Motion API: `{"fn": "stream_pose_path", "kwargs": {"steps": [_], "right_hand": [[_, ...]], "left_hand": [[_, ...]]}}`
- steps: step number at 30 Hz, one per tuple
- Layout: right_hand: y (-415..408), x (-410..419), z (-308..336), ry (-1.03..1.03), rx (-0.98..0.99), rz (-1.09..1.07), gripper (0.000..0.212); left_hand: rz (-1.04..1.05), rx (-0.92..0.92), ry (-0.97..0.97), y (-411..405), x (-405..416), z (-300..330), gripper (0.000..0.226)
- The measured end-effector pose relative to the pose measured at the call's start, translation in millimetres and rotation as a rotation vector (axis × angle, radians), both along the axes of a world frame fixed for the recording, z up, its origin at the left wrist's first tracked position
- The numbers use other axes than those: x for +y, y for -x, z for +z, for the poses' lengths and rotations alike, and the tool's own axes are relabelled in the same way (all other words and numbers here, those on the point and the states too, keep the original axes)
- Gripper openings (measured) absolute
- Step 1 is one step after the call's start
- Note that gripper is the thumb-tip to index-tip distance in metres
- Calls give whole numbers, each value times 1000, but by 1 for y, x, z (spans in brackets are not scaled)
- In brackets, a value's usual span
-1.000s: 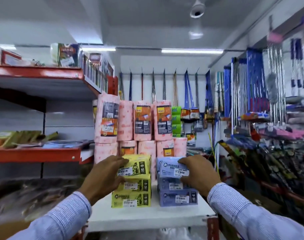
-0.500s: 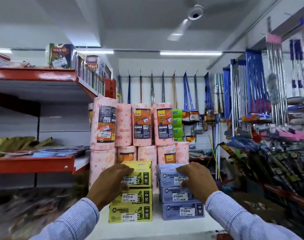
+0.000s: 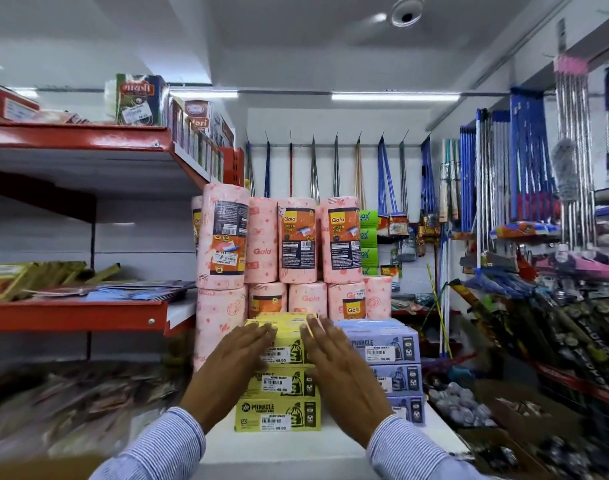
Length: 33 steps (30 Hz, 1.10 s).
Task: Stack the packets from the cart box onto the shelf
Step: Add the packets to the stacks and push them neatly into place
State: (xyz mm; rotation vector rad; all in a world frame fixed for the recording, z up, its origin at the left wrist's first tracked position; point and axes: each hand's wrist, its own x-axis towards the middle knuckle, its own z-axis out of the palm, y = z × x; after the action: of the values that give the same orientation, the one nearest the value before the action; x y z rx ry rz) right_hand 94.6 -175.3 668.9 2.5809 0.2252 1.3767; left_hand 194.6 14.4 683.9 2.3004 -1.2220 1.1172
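Note:
Three yellow packets (image 3: pixel 278 414) stand stacked on the white shelf top (image 3: pixel 282 445), with a stack of three lilac packets (image 3: pixel 386 344) touching their right side. My left hand (image 3: pixel 232 368) lies flat against the left side of the yellow stack, fingers straight. My right hand (image 3: pixel 341 372) lies flat against the stack's right front, fingers straight, partly covering the lilac stack. Neither hand grips a packet. The cart box is out of sight.
Pink kitchen towel rolls (image 3: pixel 297 240) stand two layers high right behind the packets. Red shelves (image 3: pixel 74 315) with goods run along the left. Mops and brooms (image 3: pixel 524 168) hang at right. A bin of small goods (image 3: pixel 458 403) sits low right.
My right hand left the lilac stack and moved left onto the yellow stack. Both hands opened from curled grips to flat palms. The camera moved closer and tilted.

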Motion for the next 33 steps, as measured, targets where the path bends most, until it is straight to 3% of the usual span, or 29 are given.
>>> {"fn": "stream_pose_path", "kwargs": {"steps": [4, 13, 16, 19, 25, 33], "right_hand": [[-22, 15, -9, 6, 56, -28, 83], [-34, 17, -15, -47, 149, -6, 79], [-35, 18, -16, -54, 156, -18, 80], [-33, 18, -17, -33, 144, -36, 81], [-5, 8, -11, 2, 54, -60, 66], [43, -49, -7, -42, 25, -123, 81]], "left_hand": [[-4, 8, 40, 0, 6, -7, 68], [-86, 33, 85, -7, 8, -10, 60], [-82, 3, 86, -9, 8, -11, 65], [-1, -82, -30, -11, 6, -14, 71], [104, -226, -77, 7, -2, -17, 68], [-82, -202, -69, 51, -58, -11, 82]]}}
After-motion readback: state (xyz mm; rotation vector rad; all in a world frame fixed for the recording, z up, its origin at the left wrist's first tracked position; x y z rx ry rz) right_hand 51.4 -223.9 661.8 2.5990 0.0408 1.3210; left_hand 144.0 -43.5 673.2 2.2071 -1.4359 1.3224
